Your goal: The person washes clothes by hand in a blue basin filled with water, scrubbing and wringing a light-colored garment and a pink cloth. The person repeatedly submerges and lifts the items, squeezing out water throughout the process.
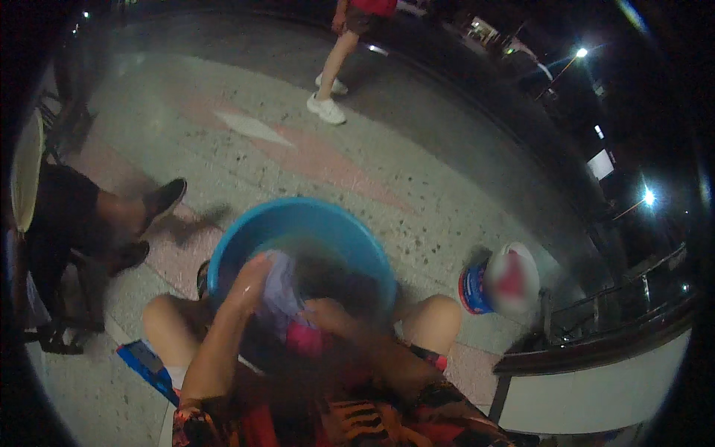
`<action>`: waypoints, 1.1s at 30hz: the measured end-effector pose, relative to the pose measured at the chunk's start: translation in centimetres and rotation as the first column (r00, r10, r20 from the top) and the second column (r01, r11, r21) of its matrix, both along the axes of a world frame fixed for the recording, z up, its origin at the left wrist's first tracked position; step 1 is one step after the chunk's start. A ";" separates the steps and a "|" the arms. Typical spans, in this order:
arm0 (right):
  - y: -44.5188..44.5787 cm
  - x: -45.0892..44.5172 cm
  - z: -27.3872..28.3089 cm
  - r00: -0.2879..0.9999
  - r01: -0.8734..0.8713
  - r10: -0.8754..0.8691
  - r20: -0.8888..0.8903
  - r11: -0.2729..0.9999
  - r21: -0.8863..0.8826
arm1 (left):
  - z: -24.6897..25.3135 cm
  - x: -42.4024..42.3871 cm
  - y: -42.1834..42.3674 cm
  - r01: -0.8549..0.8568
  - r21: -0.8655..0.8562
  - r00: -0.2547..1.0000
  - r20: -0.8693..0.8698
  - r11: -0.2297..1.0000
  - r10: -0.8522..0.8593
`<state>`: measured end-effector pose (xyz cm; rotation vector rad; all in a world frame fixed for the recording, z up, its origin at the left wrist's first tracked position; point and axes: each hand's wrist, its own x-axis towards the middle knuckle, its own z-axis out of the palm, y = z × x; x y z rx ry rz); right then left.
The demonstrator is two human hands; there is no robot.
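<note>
A large round blue plastic tub stands on the ground between my bent knees. In it lie dark and coloured cloths, partly in shadow. My left hand grips the upper left part of a light purple cloth above the tub. My right hand is at the lower right edge of the same cloth, blurred, with its fingers bent on it. Just below my right hand is a bright pink cloth. The bottom of the tub is hidden by the cloths and my arms.
A blue and white bucket with something red in it stands at the right. A seated person's dark shoes are at the left. Another person in white shoes is at the top. A blue flat item lies beside my left knee.
</note>
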<state>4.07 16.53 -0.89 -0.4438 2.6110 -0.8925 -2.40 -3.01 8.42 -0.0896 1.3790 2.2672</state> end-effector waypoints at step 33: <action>5.4 -6.4 9.6 0.570 0.819 -0.187 0.800 0.213 -0.533 | -2.6 0.0 -4.1 0.001 0.102 0.956 0.293 0.995 -0.031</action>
